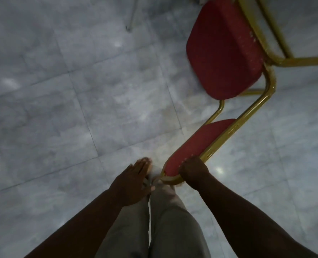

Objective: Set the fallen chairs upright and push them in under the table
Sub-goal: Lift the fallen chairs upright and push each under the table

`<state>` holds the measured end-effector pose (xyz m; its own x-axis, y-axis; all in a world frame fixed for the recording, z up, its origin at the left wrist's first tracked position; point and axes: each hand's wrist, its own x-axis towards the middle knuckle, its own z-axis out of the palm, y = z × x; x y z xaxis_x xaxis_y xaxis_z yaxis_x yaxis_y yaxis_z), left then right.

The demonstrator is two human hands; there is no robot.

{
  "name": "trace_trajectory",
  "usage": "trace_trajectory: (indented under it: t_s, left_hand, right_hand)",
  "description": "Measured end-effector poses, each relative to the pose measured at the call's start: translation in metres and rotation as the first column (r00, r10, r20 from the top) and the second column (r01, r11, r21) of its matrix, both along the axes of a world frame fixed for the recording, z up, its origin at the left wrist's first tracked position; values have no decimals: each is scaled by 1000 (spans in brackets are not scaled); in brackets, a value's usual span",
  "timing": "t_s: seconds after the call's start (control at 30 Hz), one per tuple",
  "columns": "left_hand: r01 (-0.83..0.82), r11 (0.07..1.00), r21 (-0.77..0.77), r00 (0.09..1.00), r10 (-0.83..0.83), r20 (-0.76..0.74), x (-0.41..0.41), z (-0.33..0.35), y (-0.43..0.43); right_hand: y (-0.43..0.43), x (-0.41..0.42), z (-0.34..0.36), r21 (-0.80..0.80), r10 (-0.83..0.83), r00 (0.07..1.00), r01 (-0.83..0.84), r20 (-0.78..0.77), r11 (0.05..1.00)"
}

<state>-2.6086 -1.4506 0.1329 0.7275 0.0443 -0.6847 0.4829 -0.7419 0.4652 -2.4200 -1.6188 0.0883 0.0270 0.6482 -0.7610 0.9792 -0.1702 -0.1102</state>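
A chair with a red padded seat, a red backrest and a gold metal frame is tipped over at the right, its legs running off the upper right edge. My right hand is shut on the top of the backrest, fingers wrapped over the gold rim close to my legs. My left hand hovers flat with fingers apart just left of the backrest, touching nothing.
Grey marbled floor tiles fill the view. A thin metal leg of some other furniture stands at the top centre. My own legs in grey trousers are directly below. No table top is in view.
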Motion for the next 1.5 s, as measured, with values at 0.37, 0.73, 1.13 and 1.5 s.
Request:
trace_trajectory:
  t_s: [0.37,0.73,1.13,1.5]
  left_hand:
    - [32,999,40,999,-32,7,61,121,-14]
    - [-220,975,-19,949,219,226,193,227,-91]
    - [-7,999,-37,919,21,394,413,327,-224]
    - [-173,903,-393,899,308,312,545,304,-289]
  right_hand:
    - [20,104,234,296,-160,986,137,53,945]
    - [-78,251,359,424,-329,944,303,-11,854]
    - [-217,407,459,258,-538,834,551,-122,794]
    - [-320,564,432,485,-809,575,745,-120,458]
